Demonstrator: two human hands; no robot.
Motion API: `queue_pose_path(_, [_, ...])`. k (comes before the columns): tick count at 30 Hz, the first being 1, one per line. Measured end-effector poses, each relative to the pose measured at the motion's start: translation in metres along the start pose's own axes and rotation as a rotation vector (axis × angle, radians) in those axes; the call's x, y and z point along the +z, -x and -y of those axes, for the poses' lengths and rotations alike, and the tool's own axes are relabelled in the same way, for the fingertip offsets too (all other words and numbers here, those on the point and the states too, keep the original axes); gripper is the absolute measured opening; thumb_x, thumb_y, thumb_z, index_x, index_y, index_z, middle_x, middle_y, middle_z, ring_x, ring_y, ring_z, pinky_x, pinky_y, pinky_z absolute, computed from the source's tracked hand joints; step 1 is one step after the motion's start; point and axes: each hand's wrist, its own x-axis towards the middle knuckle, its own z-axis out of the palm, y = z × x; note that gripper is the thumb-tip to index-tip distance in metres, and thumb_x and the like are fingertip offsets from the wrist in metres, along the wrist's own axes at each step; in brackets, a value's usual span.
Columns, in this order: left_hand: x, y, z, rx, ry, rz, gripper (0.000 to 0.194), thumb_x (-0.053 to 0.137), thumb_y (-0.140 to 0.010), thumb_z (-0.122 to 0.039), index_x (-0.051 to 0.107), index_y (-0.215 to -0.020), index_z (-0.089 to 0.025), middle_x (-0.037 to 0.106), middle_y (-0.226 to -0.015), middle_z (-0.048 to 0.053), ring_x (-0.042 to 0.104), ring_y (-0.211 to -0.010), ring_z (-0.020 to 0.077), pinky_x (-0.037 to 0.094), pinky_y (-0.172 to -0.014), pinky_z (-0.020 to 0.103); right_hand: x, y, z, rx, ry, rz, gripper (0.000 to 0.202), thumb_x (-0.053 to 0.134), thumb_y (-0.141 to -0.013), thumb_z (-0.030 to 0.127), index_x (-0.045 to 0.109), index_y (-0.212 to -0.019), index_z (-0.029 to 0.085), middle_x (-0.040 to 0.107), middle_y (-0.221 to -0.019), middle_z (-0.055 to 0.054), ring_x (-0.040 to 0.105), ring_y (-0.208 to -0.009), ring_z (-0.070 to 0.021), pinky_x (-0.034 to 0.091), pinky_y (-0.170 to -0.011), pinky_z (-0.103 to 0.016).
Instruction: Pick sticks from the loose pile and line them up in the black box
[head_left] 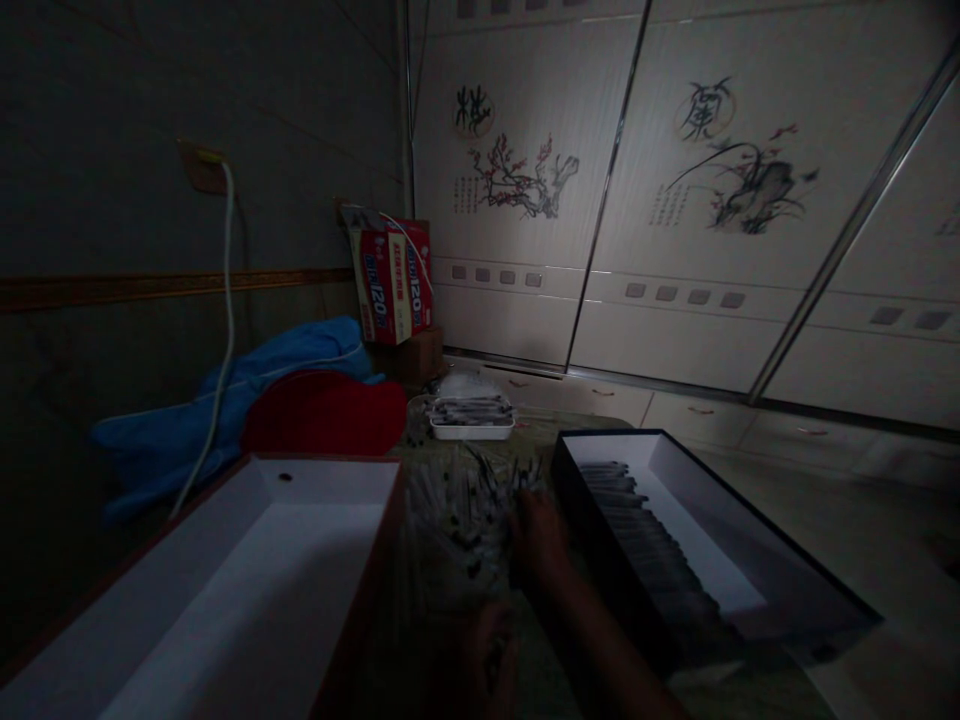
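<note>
The light is dim. My left hand (491,650) is low in the middle, its fingers curled round something small and dark that I cannot make out. Farther forward, my right hand (541,535) reaches down to the right edge of a loose pile of clear slender tubes (442,505), which look like pen barrels. Small black pieces (469,540), perhaps caps, lie among them. Its fingertips are too dark and blurred to show whether they hold anything. Right of this hand, a dark-edged box (720,560) contains a row of dark slender pen-like sticks (637,530).
On the left is a red-edged box (330,560) with a white inside. Behind the pile stands a white tray (472,432) of slender sticks. A red cloth (322,415), a blue cloth (292,350), a hanging white cable (227,300) and a red carton (394,285) are at back left.
</note>
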Motion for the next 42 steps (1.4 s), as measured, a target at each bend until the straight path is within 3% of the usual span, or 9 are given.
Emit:
queue_pose_path(3, [0.014,-0.021,0.002,-0.007,0.102,0.066,0.023,0.052,-0.077,-0.03,0.067,-0.091,-0.02,0.072,-0.087,0.007,0.067,-0.082,0.0208,0.054,-0.072,0.029,0.001,-0.007,0.007,-0.014,0.014,0.023,0.02,0.054,-0.074,0.016,0.064,-0.092,0.017,0.06,-0.093,-0.012,0.057,-0.087,-0.0247,0.041,-0.072,-0.031])
queue_pose_path(8, [0.016,-0.043,0.009,-0.005,0.125,0.007,0.028,0.048,-0.075,-0.031,0.064,-0.093,-0.018,0.072,-0.091,0.01,0.067,-0.085,0.0216,0.053,-0.077,0.033,-0.005,-0.001,0.004,-0.012,0.002,0.042,0.023,0.046,-0.074,0.007,0.066,-0.081,0.016,0.063,-0.087,-0.013,0.059,-0.08,-0.0233,0.041,-0.068,-0.03])
queue_pose_path(14, [0.003,-0.047,0.012,-0.021,0.07,-0.068,0.026,0.048,-0.074,-0.033,0.063,-0.09,-0.019,0.072,-0.092,0.009,0.067,-0.084,0.023,0.053,-0.076,0.036,-0.021,0.025,-0.012,0.021,-0.117,-0.005,0.019,0.047,-0.08,0.018,0.066,-0.082,0.018,0.065,-0.085,-0.01,0.06,-0.081,-0.0214,0.043,-0.07,-0.027])
queue_pose_path(19, [0.004,-0.049,0.016,0.041,0.092,-0.072,0.025,0.048,-0.072,-0.027,0.062,-0.091,-0.017,0.071,-0.089,0.01,0.068,-0.08,0.0221,0.054,-0.074,0.036,-0.034,0.047,-0.018,0.058,-0.254,-0.071,0.032,0.033,-0.091,0.031,0.062,-0.092,0.016,0.067,-0.086,-0.008,0.062,-0.077,-0.0172,0.046,-0.064,-0.022])
queue_pose_path(24, [0.006,-0.053,0.017,0.106,0.054,-0.086,0.023,0.048,-0.073,-0.024,0.063,-0.09,-0.018,0.07,-0.089,0.008,0.067,-0.084,0.0218,0.053,-0.077,0.036,-0.026,0.063,-0.026,0.125,-0.36,-0.181,0.03,0.039,-0.088,0.035,0.059,-0.099,0.015,0.067,-0.093,-0.01,0.063,-0.085,-0.0196,0.048,-0.073,-0.026])
queue_pose_path(30, [0.012,-0.065,0.006,0.186,-0.239,-0.041,0.03,0.045,-0.073,-0.011,0.061,-0.097,-0.017,0.065,-0.099,0.009,0.061,-0.094,0.0208,0.048,-0.085,0.035,-0.005,0.069,-0.037,0.039,-0.335,-0.278,0.03,0.042,-0.087,0.034,0.06,-0.102,0.015,0.063,-0.103,-0.014,0.058,-0.097,-0.0218,0.045,-0.086,-0.034])
queue_pose_path(35, [0.011,-0.093,0.0,0.298,-0.665,-0.152,0.037,0.047,-0.073,-0.009,0.061,-0.107,-0.013,0.06,-0.112,0.014,0.053,-0.108,0.0274,0.039,-0.093,0.041,-0.002,0.068,-0.039,0.029,-0.278,-0.278,0.033,0.038,-0.089,0.033,0.06,-0.105,0.013,0.061,-0.106,-0.016,0.056,-0.101,-0.0234,0.043,-0.09,-0.037])
queue_pose_path(38, [0.009,-0.118,0.002,0.213,-0.858,-0.258,0.042,0.049,-0.074,-0.012,0.058,-0.115,-0.014,0.051,-0.128,0.016,0.043,-0.12,0.0329,0.034,-0.097,0.046,-0.001,0.067,-0.039,0.047,-0.259,-0.299,0.034,0.038,-0.089,0.032,0.06,-0.104,0.011,0.063,-0.102,-0.016,0.058,-0.097,-0.0233,0.045,-0.087,-0.036])
queue_pose_path(42, [0.005,-0.153,0.004,0.07,-0.932,-0.213,0.048,0.044,-0.078,-0.018,0.048,-0.126,-0.01,0.045,-0.134,0.02,0.038,-0.124,0.0319,0.026,-0.103,0.046,0.004,0.067,-0.041,0.052,-0.252,-0.354,0.037,0.037,-0.089,0.036,0.062,-0.102,0.013,0.065,-0.101,-0.016,0.06,-0.095,-0.0245,0.048,-0.083,-0.037])
